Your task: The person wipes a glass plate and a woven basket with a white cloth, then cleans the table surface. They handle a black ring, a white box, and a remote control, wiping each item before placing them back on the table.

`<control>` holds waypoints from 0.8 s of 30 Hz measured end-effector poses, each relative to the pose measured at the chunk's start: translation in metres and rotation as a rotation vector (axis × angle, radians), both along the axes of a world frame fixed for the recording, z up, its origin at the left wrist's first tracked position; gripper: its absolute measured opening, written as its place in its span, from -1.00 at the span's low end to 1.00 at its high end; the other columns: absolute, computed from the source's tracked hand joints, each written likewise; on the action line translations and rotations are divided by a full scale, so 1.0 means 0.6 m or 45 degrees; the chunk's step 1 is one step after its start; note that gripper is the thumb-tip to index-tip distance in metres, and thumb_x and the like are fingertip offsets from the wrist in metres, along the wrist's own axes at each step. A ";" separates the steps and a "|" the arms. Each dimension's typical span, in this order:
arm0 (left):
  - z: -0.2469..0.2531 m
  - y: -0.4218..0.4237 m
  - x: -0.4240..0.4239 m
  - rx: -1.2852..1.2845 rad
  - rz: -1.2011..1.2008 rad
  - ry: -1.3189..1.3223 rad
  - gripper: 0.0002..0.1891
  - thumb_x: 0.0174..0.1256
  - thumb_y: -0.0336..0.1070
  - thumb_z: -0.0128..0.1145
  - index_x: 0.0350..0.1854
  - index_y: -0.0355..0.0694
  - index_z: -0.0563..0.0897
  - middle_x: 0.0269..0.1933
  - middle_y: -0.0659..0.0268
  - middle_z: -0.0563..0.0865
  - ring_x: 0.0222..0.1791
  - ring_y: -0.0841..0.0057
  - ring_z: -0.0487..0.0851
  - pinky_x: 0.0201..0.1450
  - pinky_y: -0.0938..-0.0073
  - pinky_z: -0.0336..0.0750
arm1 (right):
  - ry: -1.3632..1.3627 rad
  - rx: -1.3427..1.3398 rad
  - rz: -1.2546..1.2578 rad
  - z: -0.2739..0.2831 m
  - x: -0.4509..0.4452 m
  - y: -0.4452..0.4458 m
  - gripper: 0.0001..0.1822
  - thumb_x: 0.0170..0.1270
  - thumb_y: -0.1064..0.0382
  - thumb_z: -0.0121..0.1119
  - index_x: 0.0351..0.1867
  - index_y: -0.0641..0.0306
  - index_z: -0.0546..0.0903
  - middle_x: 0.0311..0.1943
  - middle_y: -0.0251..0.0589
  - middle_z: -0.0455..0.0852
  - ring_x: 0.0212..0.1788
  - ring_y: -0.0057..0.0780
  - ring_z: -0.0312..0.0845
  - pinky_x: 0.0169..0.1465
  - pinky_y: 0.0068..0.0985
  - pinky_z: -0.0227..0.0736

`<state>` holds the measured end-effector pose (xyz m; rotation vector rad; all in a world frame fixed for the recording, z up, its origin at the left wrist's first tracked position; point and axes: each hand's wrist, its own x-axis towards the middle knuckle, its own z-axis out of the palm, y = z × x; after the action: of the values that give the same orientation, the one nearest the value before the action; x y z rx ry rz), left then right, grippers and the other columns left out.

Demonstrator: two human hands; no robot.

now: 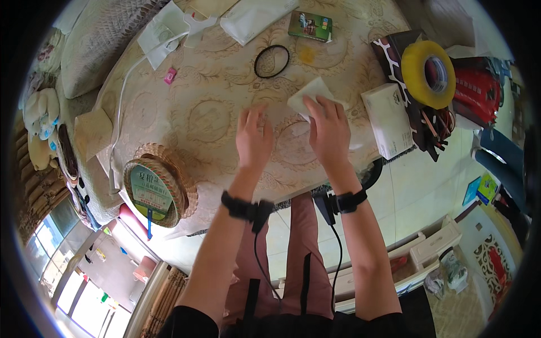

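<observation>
My right hand has its fingertips over a folded white tissue on the patterned tablecloth. Part of the tissue is hidden under the fingers. My left hand is apart from it to the left, over the cloth, its fingers slightly spread and nothing in them. Beyond the hands lies a thin black ring-shaped band. A yellow stain marks the cloth to the right of that band. Each wrist wears a black strap with a cable.
At the right stand a white box, a roll of yellow tape and a dark holder with pens. A woven basket with a green fan sits at the left edge. A green box and a white cable lie farther back.
</observation>
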<state>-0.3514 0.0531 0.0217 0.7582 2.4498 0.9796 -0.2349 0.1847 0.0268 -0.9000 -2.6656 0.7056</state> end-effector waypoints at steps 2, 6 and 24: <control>-0.011 0.052 -0.044 0.034 -0.098 0.301 -0.61 0.12 -0.48 0.20 0.05 -0.12 0.60 -0.03 0.23 0.58 -0.04 0.25 0.55 -0.01 0.27 0.49 | -0.038 0.037 -0.034 -0.010 -0.011 0.002 -0.42 0.00 0.43 0.27 0.15 0.03 0.53 -0.01 -0.20 0.54 0.11 -0.13 0.42 0.05 -0.27 0.44; -0.033 0.116 -0.099 -0.100 -0.227 0.629 -0.64 0.06 -0.42 0.26 -0.02 -0.10 0.64 -0.04 0.23 0.59 0.00 0.18 0.49 0.04 0.20 0.43 | -0.149 0.001 0.014 -0.030 0.001 -0.010 -0.44 -0.04 0.45 0.30 0.09 0.03 0.55 -0.02 -0.21 0.55 0.09 -0.14 0.43 0.03 -0.29 0.44; 0.117 -0.017 -0.001 0.933 0.208 -1.582 -0.95 0.42 -0.29 0.11 -0.20 -0.08 0.51 -0.28 0.39 0.60 -0.10 0.54 0.51 0.11 0.41 0.34 | -0.271 -0.090 -0.183 0.077 0.178 -0.024 -0.50 -0.03 0.53 0.20 0.02 0.08 0.58 -0.15 -0.20 0.59 -0.04 -0.07 0.50 -0.03 -0.24 0.50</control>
<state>-0.3522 0.0426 0.0916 0.0107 1.0649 1.7283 -0.1283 0.1700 0.0732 -1.2360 -2.7349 0.7100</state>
